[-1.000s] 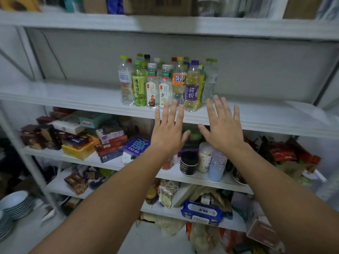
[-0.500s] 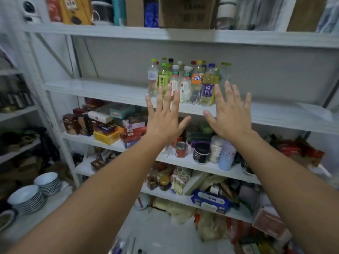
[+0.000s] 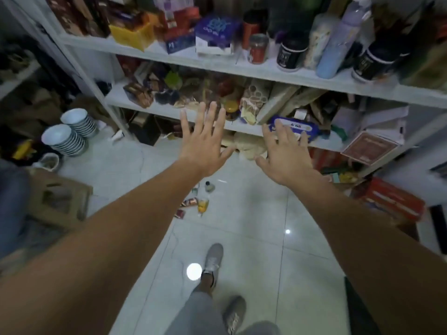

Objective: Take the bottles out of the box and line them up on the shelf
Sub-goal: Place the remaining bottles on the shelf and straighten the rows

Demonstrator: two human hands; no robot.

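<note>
Left hand [image 3: 205, 143] & right hand [image 3: 285, 153] out front, fingers spread, holding nothing. Few small bottles [image 3: 203, 204] loose on floor [image 3: 242, 213] near feet; easy to kick/step on.

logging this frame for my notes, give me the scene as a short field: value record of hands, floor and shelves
left hand: bare left hand, open, fingers spread, holding nothing
right hand: bare right hand, open, empty
floor: glossy white tiled floor; a few small bottles and wrappers lying on it
bowls: two stacks of white bowls on the floor at left
shelves: white metal shelving unit crowded with boxes, jars and packets
box: brown cardboard box at left, contents unclear
feet: grey sneakers below
</note>
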